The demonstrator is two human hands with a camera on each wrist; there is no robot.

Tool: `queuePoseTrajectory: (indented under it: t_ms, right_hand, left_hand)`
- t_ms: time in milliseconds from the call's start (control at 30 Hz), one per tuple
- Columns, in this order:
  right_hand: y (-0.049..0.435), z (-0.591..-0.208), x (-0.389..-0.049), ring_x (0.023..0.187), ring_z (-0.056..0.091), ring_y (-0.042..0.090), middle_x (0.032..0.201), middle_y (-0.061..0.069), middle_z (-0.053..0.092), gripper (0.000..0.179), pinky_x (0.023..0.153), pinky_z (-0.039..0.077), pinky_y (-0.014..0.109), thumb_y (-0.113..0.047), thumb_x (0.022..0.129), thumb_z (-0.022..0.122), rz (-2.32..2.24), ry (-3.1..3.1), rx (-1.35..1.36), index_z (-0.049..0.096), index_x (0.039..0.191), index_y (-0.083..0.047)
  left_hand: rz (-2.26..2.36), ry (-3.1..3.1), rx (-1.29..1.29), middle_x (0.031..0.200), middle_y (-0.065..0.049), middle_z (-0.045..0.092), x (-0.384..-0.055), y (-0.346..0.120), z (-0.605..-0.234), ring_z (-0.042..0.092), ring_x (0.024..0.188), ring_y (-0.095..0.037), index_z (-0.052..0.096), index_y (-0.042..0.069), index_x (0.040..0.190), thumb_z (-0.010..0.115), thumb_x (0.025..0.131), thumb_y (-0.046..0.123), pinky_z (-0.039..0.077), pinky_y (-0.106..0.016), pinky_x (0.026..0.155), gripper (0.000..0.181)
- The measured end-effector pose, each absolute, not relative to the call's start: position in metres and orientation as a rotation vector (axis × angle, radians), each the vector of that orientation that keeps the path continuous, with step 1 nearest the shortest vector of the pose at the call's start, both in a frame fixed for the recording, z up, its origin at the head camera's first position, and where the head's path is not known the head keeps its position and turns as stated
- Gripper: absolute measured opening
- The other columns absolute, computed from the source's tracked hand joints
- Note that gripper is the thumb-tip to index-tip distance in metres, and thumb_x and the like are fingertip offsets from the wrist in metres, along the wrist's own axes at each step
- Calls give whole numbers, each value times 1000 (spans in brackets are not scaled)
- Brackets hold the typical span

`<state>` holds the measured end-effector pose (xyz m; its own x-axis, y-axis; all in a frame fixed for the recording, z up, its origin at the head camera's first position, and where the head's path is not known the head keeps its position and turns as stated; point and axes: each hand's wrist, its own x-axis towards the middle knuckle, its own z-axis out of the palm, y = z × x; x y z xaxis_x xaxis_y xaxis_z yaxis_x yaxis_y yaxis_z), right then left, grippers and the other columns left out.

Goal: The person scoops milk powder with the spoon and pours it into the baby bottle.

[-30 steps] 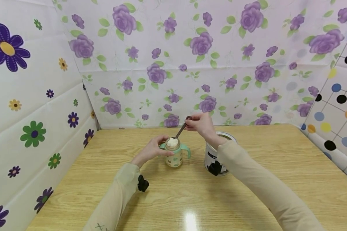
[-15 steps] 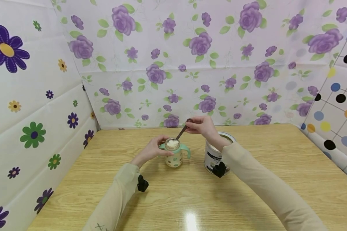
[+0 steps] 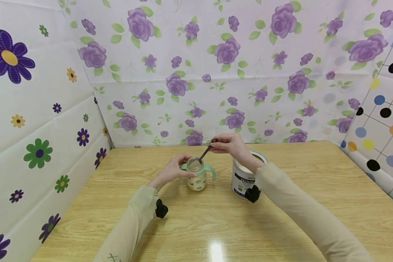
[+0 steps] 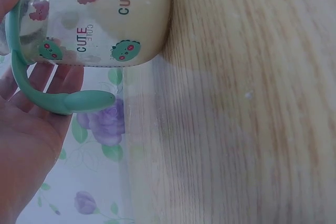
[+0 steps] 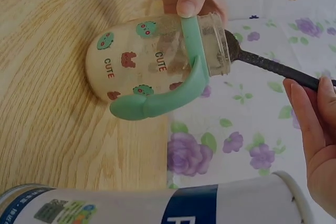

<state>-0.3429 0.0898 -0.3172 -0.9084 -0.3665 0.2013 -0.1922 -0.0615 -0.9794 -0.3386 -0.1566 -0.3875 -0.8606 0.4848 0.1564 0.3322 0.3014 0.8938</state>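
A clear baby bottle (image 3: 197, 179) with a mint-green two-handled collar stands uncapped on the table, pale contents showing through its printed wall. My left hand (image 3: 174, 170) grips it around the neck, thumb at the front; in the right wrist view that thumb presses the green collar (image 5: 192, 45). Between the thumb and fingers of my right hand (image 3: 230, 145) is the handle of a dark brown spoon (image 5: 273, 66). Its bowl is tilted down into the bottle's mouth, partly hidden by the rim. One green handle (image 4: 68, 100) sticks out beside my left fingers.
Under my right forearm stands a large white tin (image 3: 242, 182) with a dark label band, its top open. The wooden table (image 3: 196, 225) reaches back to a flowered cloth wall (image 3: 183, 109). Patterned cloth also hangs at both sides.
The heaped white powder on the spoon has gone from view at the bottle's mouth. My right hand and the spoon have come down slightly. The left hand stays on the bottle.
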Motion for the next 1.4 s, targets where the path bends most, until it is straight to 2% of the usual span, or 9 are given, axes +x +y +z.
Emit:
queuePoseTrajectory:
  t_ms: [167,467,667,1067,1400]
  right_hand:
    - [94,-320,-345,82,63,27,91,22,63,21,74,48,38,7,85,58,-2116,2040,-691,60,104,14]
    - [101,-326,-344,84,63,29,94,25,62,17,71,49,40,11,85,54,-1980,2120,-1143,61,100,16]
    - [102,-327,-342,84,63,29,94,25,62,16,71,49,40,13,86,51,-2023,2095,-1147,60,99,18]
    - [102,-330,-342,83,63,28,92,29,60,17,70,49,41,17,86,47,-2062,2055,-1212,57,99,22]
    - [100,-330,-338,82,63,26,92,26,62,17,71,49,40,16,87,47,-2085,2075,-1191,57,100,21]
  left_hand:
    - [1610,2383,767,109,-5,56,-333,-156,-381,50,101,-22,53,7,119,78,73,12,41,-40,84,53]
    - [1589,2374,793,108,-6,56,-319,-152,-363,50,102,-25,52,3,119,75,74,8,40,-39,85,51]
    - [1597,2374,797,108,-6,56,-318,-152,-364,48,105,-29,52,3,120,75,74,8,39,-41,86,51]
    - [1595,2395,801,108,-5,56,-326,-154,-374,50,101,-24,53,7,118,77,73,12,40,-40,84,51]
    - [1602,2375,809,110,-6,56,-319,-153,-364,49,104,-27,52,2,119,75,75,8,39,-40,86,50]
